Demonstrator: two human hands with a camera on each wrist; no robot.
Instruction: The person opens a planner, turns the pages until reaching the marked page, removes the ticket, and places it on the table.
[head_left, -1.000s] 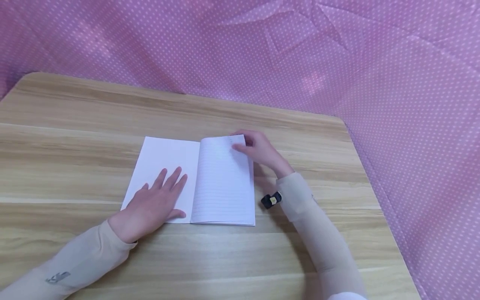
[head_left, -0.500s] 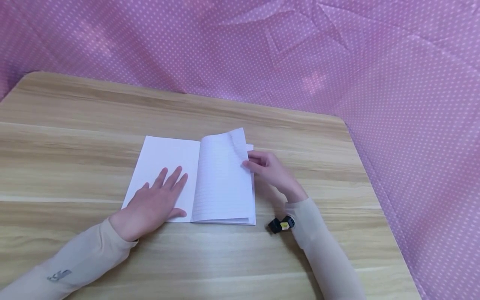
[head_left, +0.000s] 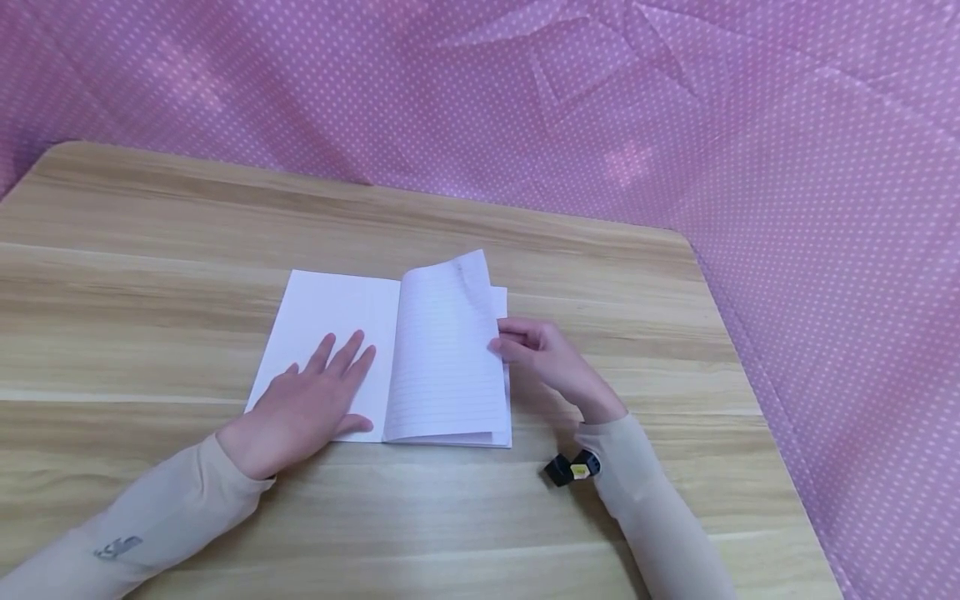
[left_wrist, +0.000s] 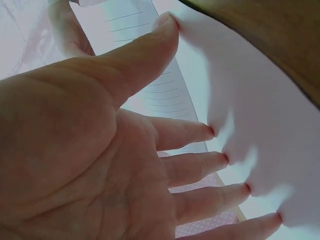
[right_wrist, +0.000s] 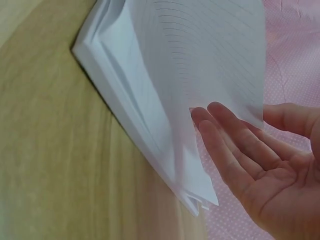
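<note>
An open notebook (head_left: 337,302) lies on the wooden table, its left side blank white and its right side lined. My left hand (head_left: 303,408) rests on the blank left side with fingers spread; in the left wrist view its fingertips (left_wrist: 212,132) press the paper. My right hand (head_left: 555,367) is at the right edge of the notebook and pinches the edge of a lined page (head_left: 446,358) between thumb and fingers. That page is raised, with its top corner curling up. In the right wrist view the page (right_wrist: 215,55) hides the thumb's tip, while several fingers show.
The wooden table (head_left: 187,217) extends around the notebook on all sides. A pink dotted cloth (head_left: 480,108) hangs behind it and down its right side. A small black device (head_left: 572,469) sits at the right wrist.
My right hand has moved from the page's top corner down along its right edge, toward me. The page's top corner has risen and its lower edge has lifted. The left hand has stayed put.
</note>
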